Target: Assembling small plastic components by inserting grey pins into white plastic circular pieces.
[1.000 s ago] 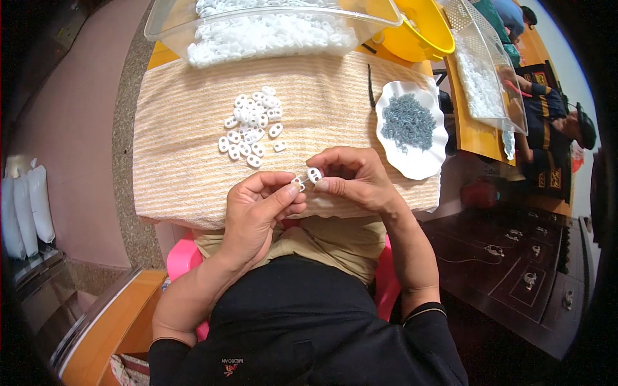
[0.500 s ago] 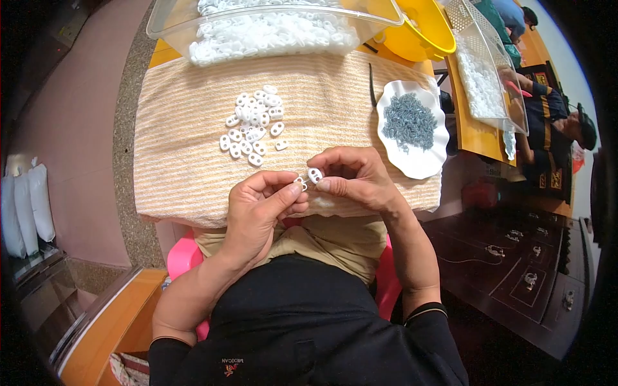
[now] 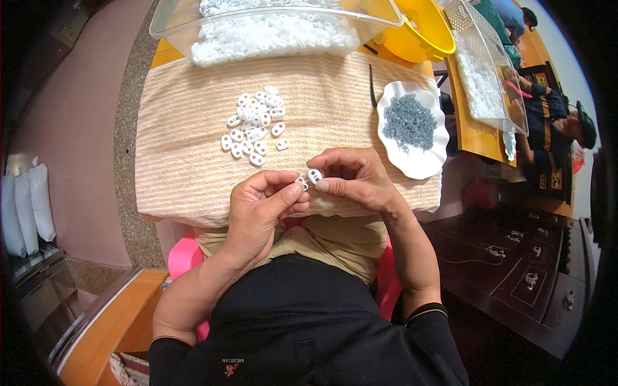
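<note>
Close together over the near edge of the towel, my two hands each pinch a small part. My left hand (image 3: 259, 204) is closed on a small white plastic piece with ring-like loops (image 3: 303, 184). Between the thumb and fingers of my right hand (image 3: 360, 182) is a white oval two-hole plastic piece (image 3: 314, 174). The two parts almost meet; whether they touch, I cannot tell. Beyond my left hand lies a loose pile of similar white oval two-hole pieces (image 3: 256, 119). A white scalloped plate (image 3: 421, 166) holds many tiny grey springs (image 3: 411, 122), to the far right of my right hand.
A striped towel (image 3: 187, 161) covers the table. At its far side stand a clear bin (image 3: 373, 29) of white parts and a yellow bowl (image 3: 432, 38). A dark thin strip (image 3: 372, 87) lies left of the plate. Another person (image 3: 547, 116) sits at the right near a second bin (image 3: 479, 83).
Both hands keep their grips almost unchanged. The view has shifted very slightly, and the towel and pile appear a little to the right.
</note>
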`<move>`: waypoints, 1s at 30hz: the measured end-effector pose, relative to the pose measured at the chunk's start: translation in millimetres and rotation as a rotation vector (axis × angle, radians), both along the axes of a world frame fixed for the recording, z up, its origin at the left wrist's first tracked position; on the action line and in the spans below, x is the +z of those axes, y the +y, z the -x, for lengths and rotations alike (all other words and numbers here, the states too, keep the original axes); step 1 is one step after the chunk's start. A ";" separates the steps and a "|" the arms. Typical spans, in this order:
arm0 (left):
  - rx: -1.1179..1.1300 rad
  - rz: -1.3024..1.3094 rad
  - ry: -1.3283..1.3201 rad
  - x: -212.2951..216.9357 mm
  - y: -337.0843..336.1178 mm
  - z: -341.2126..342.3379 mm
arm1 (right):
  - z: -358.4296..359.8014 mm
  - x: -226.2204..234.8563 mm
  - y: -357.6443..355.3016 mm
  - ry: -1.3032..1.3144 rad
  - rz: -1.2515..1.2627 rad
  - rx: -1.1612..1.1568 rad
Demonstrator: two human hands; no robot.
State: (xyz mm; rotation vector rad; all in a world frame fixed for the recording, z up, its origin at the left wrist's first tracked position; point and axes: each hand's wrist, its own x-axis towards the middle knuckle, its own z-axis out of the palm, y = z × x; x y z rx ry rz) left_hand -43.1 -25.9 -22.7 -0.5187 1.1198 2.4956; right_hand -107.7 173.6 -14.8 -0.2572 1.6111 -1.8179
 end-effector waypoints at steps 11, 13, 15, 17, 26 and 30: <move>-0.002 -0.003 0.011 0.5 1.2 0.6 | -1.4 -1.1 -3.8 0.119 0.014 0.026; -0.008 -0.013 0.019 0.6 0.6 0.6 | -0.8 -0.8 -3.7 0.130 0.007 0.031; -0.005 -0.013 0.019 1.0 0.9 0.6 | -0.2 -0.3 -3.5 0.142 -0.002 0.036; -0.002 -0.014 0.019 1.3 0.8 0.7 | 0.3 -0.1 -3.2 0.159 -0.017 0.048; -0.012 -0.011 0.000 1.9 1.6 -0.9 | -2.5 2.7 -5.7 0.084 0.019 0.049; -0.020 -0.026 -0.018 0.1 0.9 -0.3 | -2.1 -0.8 -5.3 0.084 0.028 0.054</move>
